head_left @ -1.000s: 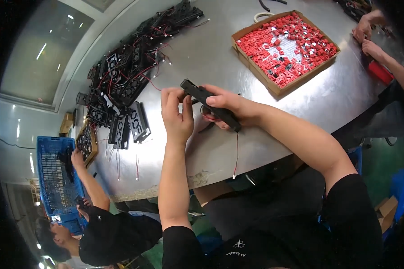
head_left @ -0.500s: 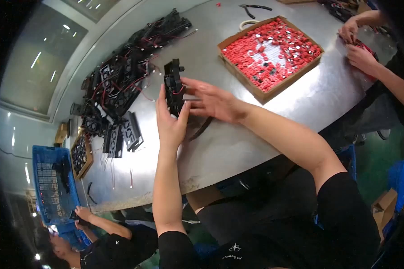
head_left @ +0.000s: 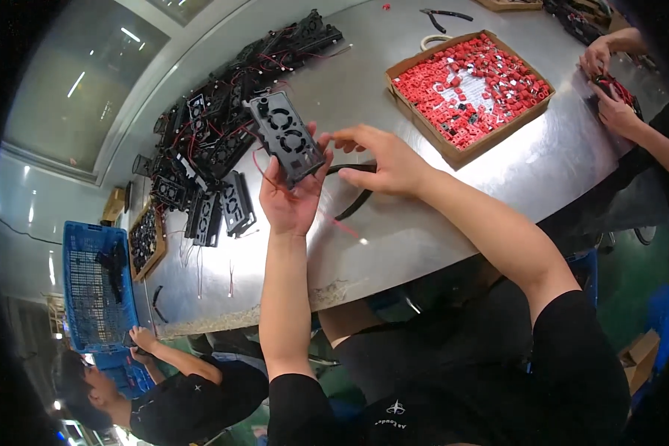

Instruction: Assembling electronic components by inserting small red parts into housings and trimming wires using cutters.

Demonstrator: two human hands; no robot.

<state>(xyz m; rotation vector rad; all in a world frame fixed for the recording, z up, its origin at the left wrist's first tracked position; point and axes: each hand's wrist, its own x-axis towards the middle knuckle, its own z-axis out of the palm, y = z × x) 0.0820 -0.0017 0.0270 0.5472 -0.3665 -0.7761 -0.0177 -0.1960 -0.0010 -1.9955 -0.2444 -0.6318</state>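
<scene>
My left hand (head_left: 293,204) holds up a black fan housing (head_left: 286,134) from beneath, tilted, its two round slotted openings facing me. Thin red wires hang from it, ending in a small white connector (head_left: 363,241). My right hand (head_left: 394,160) is beside the housing's right edge, index finger and thumb apart and nothing visibly gripped. Its fingertips are close to my left fingers; whether they touch, I cannot tell. Below and behind the right hand, the curved black handles of a plier-like tool (head_left: 354,206) show on the metal table (head_left: 394,253); its head is hidden.
Black fan housings with wires (head_left: 223,134) lie heaped at the left. A cardboard tray of red parts (head_left: 464,160) stands right, with pliers (head_left: 446,15) beyond. A box of small parts (head_left: 158,256) and a blue crate (head_left: 70,297) are far left. Co-workers' hands (head_left: 609,82) work at both sides.
The fan housing has turned from edge-on to showing its broad slotted face. My left hand has rolled palm up beneath it, and my right hand has drawn away to the right. The view has shifted slightly.
</scene>
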